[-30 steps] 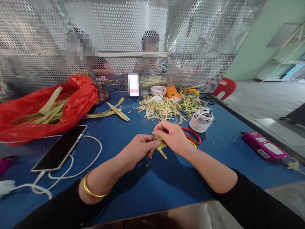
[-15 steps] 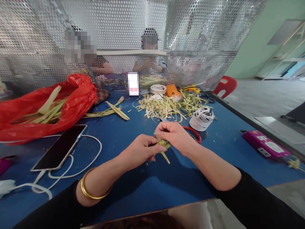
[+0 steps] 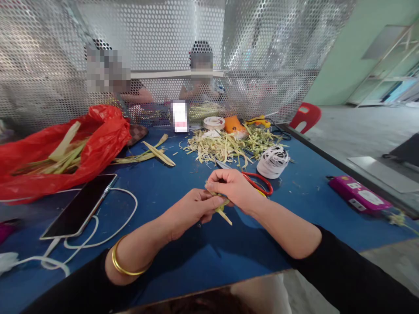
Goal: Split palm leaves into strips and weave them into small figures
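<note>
In the head view, my left hand [image 3: 198, 207] pinches a small folded yellow-green plant strip [image 3: 225, 216] between thumb and fingers. My right hand [image 3: 233, 187] is closed on the same piece from the other side, its thumb and fingertips meeting at the upper end. One narrow tail of the strip sticks out below the fingers, while most of the fold is hidden by them. Just beyond my right hand lie red-handled scissors [image 3: 269, 185], partly covered by it. To their right stands a white roll of thin strip [image 3: 272, 163].
A heap of shredded plant strips [image 3: 219, 147] lies at the back, near an orange packet [image 3: 233, 125]. On the left are a red plastic bag [image 3: 108, 131] of long leaves and a phone [image 3: 80, 207] with a white cable. A purple pack [image 3: 358, 194] lies right. People sit behind the perforated screen [image 3: 157, 26].
Both hands stay on the plant strip with small finger shifts; its folded part is now more covered. The whole view has shifted slightly, and more of the scissors' handles shows.
</note>
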`<state>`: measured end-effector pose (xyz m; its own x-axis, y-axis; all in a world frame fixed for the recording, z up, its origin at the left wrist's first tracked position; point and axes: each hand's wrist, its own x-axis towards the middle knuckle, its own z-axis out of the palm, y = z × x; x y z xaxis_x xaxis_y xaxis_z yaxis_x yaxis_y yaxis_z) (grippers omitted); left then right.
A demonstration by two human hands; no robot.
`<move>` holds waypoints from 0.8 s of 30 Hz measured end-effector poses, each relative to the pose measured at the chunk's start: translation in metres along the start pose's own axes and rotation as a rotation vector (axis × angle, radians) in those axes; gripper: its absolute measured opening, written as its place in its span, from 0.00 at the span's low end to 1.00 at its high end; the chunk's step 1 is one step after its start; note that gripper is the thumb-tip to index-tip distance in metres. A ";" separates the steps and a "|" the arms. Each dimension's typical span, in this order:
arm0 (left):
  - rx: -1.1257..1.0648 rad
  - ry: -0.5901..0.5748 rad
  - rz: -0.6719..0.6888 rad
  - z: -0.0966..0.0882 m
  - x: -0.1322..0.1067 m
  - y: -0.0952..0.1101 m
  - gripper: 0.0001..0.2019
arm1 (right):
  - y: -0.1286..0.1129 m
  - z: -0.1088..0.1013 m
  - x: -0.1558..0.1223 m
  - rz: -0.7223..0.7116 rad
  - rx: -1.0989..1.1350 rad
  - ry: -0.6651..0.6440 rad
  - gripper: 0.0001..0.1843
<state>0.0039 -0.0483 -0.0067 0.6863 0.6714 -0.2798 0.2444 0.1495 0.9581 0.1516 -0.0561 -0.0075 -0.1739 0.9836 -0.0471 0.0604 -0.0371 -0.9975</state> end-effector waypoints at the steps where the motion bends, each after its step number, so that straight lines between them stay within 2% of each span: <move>1: 0.028 -0.009 -0.015 0.001 0.000 0.000 0.20 | 0.000 0.001 0.000 -0.020 -0.035 0.012 0.09; 5: -0.046 -0.001 -0.037 0.003 0.003 -0.003 0.18 | 0.002 0.004 0.002 -0.206 -0.213 0.106 0.08; 7: -0.124 0.022 -0.007 0.003 0.004 -0.004 0.18 | 0.002 0.004 0.003 -0.176 -0.182 0.123 0.09; 10: -0.207 0.069 0.031 -0.001 0.005 -0.005 0.17 | -0.001 0.000 0.003 -0.084 -0.011 0.118 0.11; 12: -0.248 0.120 0.053 -0.005 0.006 -0.004 0.16 | -0.001 -0.003 0.004 -0.083 0.046 0.122 0.13; 15: -0.276 0.177 0.051 -0.009 0.008 -0.004 0.16 | 0.001 -0.006 0.006 -0.084 0.034 0.143 0.14; 20: -0.188 0.146 0.034 -0.010 0.008 -0.004 0.17 | 0.007 -0.005 0.008 -0.075 0.044 0.192 0.10; 24: -0.089 0.137 0.079 -0.010 0.008 -0.005 0.18 | 0.011 -0.006 0.009 -0.144 -0.087 0.333 0.08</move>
<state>0.0010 -0.0365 -0.0130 0.5996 0.7753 -0.1986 0.1279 0.1522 0.9800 0.1563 -0.0466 -0.0185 0.1414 0.9818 0.1271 0.1439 0.1067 -0.9838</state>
